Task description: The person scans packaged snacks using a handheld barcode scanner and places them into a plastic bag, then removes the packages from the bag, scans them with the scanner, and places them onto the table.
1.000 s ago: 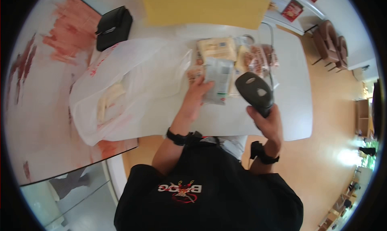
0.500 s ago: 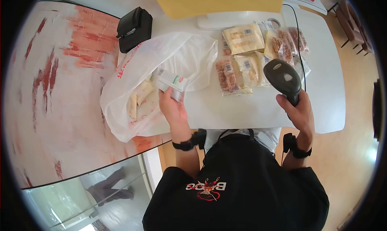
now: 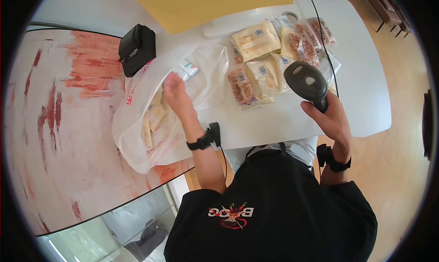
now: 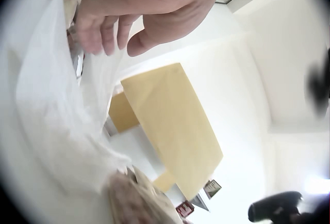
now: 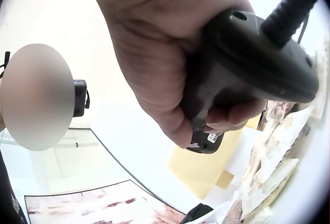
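My left hand (image 3: 177, 95) is over the opening of a white plastic bag (image 3: 130, 145), its fingers loosely bent and holding nothing in the left wrist view. Just beyond the fingertips, a white and grey packet (image 3: 188, 68) with a green and red mark lies inside the bag. Pale wrapped packets (image 3: 157, 116) lie deeper in the bag, partly behind the wrist. In my right hand (image 3: 336, 120) I grip a dark barcode scanner (image 3: 305, 80) by its handle, head pointing away from me. The right wrist view shows the fingers wrapped round the scanner's handle (image 5: 206, 87).
Several clear packets of reddish-brown food (image 3: 241, 84) and pale yellow packets (image 3: 256, 40) are piled right of the bag. A black cable (image 3: 322, 29) crosses the pile. Behind stand a black box-shaped device (image 3: 137, 49) and a large yellow panel (image 3: 210, 6).
My left hand first touched the grey packet by the pile, then carried it left to the bag, and has now let go of it inside. My right hand keeps holding the scanner.
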A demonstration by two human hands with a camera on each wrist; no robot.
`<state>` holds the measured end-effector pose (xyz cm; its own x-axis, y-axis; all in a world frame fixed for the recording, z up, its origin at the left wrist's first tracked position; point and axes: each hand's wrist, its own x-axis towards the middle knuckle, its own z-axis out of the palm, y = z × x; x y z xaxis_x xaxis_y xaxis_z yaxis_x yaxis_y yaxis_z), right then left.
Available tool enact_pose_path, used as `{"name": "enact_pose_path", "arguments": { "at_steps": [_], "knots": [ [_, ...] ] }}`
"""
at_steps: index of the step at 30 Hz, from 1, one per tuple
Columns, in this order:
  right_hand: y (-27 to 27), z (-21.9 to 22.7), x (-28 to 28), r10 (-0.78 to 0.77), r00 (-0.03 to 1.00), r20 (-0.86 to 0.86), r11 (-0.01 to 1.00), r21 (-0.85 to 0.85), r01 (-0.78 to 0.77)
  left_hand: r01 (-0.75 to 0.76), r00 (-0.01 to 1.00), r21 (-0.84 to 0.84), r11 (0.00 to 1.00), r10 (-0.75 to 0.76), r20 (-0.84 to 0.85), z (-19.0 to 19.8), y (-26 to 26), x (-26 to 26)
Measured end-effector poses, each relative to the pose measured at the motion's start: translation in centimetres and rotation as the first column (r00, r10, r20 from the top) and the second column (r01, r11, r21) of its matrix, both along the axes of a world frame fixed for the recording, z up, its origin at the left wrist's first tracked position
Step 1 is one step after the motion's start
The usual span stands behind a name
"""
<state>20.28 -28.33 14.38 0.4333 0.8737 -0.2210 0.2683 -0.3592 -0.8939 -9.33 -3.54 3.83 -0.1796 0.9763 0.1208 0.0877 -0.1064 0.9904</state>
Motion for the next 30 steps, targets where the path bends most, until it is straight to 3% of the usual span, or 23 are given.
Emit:
{"name": "enact_pose_path", "arguments": {
  "at_steps": [1,3,5,6,8,11,15,18,20,21,22,23,24,26,30],
  "knots": [
    [0.1,-0.2,0.0,-0.001,1.000,0.003,1.000,-0.003,0.001,0.001,1.000,-0.003,1.000,-0.001,0.003,0.1,-1.3,1.0],
    [0.6,-0.4,-0.1,-0.032,0.999,0.008,0.998,-0.046,0.033,0.298,0.954,-0.222,0.928,-0.294,0.052,1.2,-4.2,3.8],
    [1.3,-0.2,-0.2,-0.027,1.000,-0.010,0.998,-0.065,0.026,0.400,0.858,-0.260,0.879,-0.459,-0.231,1.6,-6.7,6.6],
    [1.7,-0.2,-0.3,-0.027,0.999,-0.031,0.997,-0.075,0.025,0.398,0.859,-0.260,0.880,-0.457,-0.231,1.6,-7.4,7.6],
    [2.2,-0.5,-0.6,-0.045,0.998,-0.032,0.996,-0.082,0.042,0.280,0.660,-0.267,0.922,-0.387,-0.644,1.6,-8.4,8.8],
    [2.3,-1.1,-1.0,-0.055,0.998,-0.036,0.998,-0.034,0.054,0.227,0.694,-0.408,0.884,-0.441,-0.569,2.2,-8.2,8.9],
    [2.0,-2.6,-0.6,-0.005,0.995,-0.099,1.000,0.018,0.007,0.284,0.710,-0.449,0.847,-0.500,-0.495,2.5,-7.8,8.1],
    [1.8,-2.6,-0.5,-0.021,0.983,-0.183,1.000,-0.026,0.017,0.347,0.700,-0.543,0.765,-0.597,-0.392,3.5,-8.5,7.5],
    [1.7,-3.2,-0.6,-0.028,0.978,-0.205,0.999,0.018,0.032,0.477,0.868,-0.320,0.819,-0.495,0.027,3.2,-9.2,7.1],
    [1.7,-3.4,-0.6,-0.029,0.973,-0.229,0.997,0.063,0.044,0.476,0.869,-0.318,0.820,-0.494,0.028,3.1,-9.3,7.1],
    [1.6,-3.5,-0.6,-0.024,0.973,-0.228,0.997,0.065,0.040,0.524,0.840,-0.285,0.803,-0.430,0.331,3.2,-9.5,7.1],
    [1.6,-3.5,-0.6,-0.002,0.974,-0.225,0.997,0.077,0.020,0.559,0.726,-0.237,0.795,-0.331,0.603,3.2,-9.7,7.1],
    [1.5,-3.5,-0.6,0.021,0.975,-0.222,0.996,0.089,-0.002,0.552,0.728,-0.236,0.800,-0.323,0.605,3.1,-9.7,7.1],
    [1.3,-3.0,-0.5,0.068,0.976,-0.206,0.997,0.048,-0.060,0.647,0.503,-0.197,0.737,-0.218,0.836,3.0,-9.6,7.3],
    [0.8,-1.4,-0.9,0.148,0.978,-0.144,0.986,-0.051,-0.157,0.687,0.390,-0.128,0.715,-0.214,0.896,2.5,-9.5,8.0]
  ]
}}
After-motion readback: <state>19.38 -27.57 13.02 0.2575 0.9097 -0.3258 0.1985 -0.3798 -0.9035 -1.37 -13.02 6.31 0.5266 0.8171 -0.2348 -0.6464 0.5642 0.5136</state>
